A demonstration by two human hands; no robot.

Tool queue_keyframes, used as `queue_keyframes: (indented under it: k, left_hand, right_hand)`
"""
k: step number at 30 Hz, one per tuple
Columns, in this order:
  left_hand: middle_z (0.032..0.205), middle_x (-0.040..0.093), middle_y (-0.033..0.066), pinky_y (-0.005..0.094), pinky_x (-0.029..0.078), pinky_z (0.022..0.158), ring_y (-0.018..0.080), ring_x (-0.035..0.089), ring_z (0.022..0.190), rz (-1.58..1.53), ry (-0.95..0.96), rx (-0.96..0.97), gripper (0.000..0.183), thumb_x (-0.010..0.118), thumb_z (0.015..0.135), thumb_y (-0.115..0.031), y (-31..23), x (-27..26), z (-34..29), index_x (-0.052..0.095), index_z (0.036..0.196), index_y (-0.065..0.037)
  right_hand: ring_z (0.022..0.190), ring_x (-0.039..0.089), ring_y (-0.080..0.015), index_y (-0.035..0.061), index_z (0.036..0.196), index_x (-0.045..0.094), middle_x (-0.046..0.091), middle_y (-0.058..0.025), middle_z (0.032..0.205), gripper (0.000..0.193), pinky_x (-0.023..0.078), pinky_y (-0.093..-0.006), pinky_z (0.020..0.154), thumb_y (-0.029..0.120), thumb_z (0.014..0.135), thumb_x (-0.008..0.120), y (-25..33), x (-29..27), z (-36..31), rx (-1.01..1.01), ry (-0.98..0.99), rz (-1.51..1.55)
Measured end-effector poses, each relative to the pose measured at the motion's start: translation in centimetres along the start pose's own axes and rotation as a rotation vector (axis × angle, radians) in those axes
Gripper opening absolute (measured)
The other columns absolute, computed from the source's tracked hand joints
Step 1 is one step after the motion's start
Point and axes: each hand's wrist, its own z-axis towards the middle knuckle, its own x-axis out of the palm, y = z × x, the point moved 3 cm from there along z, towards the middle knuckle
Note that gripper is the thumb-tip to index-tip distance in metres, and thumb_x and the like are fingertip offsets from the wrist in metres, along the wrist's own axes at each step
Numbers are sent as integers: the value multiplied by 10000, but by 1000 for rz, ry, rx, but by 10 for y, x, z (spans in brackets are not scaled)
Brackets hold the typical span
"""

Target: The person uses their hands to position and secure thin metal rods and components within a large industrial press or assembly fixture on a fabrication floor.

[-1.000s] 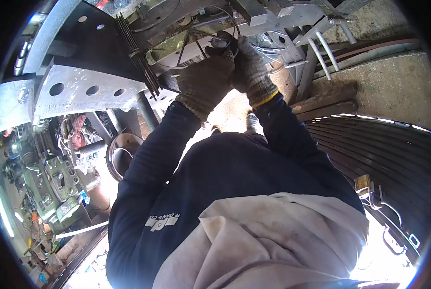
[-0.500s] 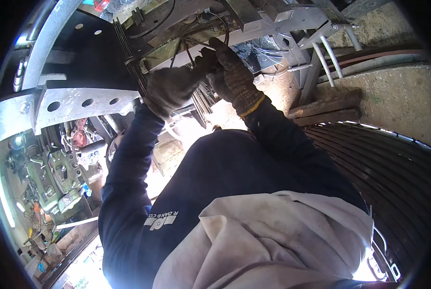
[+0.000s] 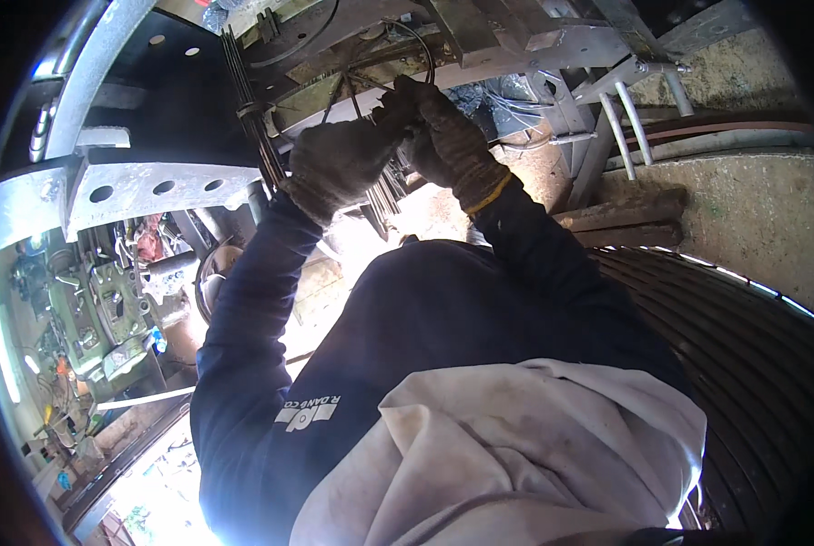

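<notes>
Both my hands wear dark, dirty knit gloves and are raised close together at the top middle. My left hand [image 3: 336, 166] is closed, its fingers pointing toward the right one. My right hand [image 3: 451, 146], with a yellow glove cuff, is bent round a small dark piece [image 3: 394, 111] that shows between the two hands. Its kind is too dark to tell, and the gloves cover most of the left fingertips. Just beyond them runs a metal frame beam [image 3: 480, 64] with a thin black cable [image 3: 425, 50] looping down. Below the hands hangs a bundle of thin metal strips [image 3: 387, 193].
A grey metal rail with round holes [image 3: 143, 189] crosses at the left, beside a stack of long leaf strips [image 3: 248, 109]. Greenish machinery [image 3: 106, 314] stands at lower left. Wooden blocks [image 3: 621, 218], a concrete wall [image 3: 744, 200] and a dark ribbed shutter [image 3: 726, 318] are at the right.
My left hand has shifted slightly to the right and turned a little. The right hand stays near the same spot with its wrist slightly lower. The view has shifted slightly.
</notes>
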Motion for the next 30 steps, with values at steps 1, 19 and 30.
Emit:
queue_keyframes:
  k: [1, 19, 30]
  left_hand:
    - [705, 670, 5, 330, 473, 438, 186, 656, 556, -41, -2, 0, 393, 649, 947, -216, 1, -5, 1, 646, 1340, -207]
    - [581, 521, -9, 356, 433, 411, 172, 565, 478, 19, -165, -16, 389, 629, 937, -181, -8, -6, -8, 651, 1321, -238]
    - [626, 620, 11, 358, 453, 422, 185, 610, 483, -335, -14, 157, 417, 626, 966, -192, 40, 7, -11, 616, 1381, -235]
  right_hand:
    - [1053, 667, -277, 39, 1259, 640, 705, -126, 1130, 344, 517, -448, 1004, 278, 1011, 642, -3, -1, 0, -32, -47, -14]
    - [1150, 624, -218, 57, 1431, 538, 658, -120, 1286, 453, 509, -399, 977, 301, 1053, 587, 9, 1, -8, 88, 71, -212]
    - [1103, 659, -228, 34, 1361, 574, 695, -118, 1191, 415, 522, -389, 999, 226, 1005, 667, -14, -27, 18, -309, 112, -465]
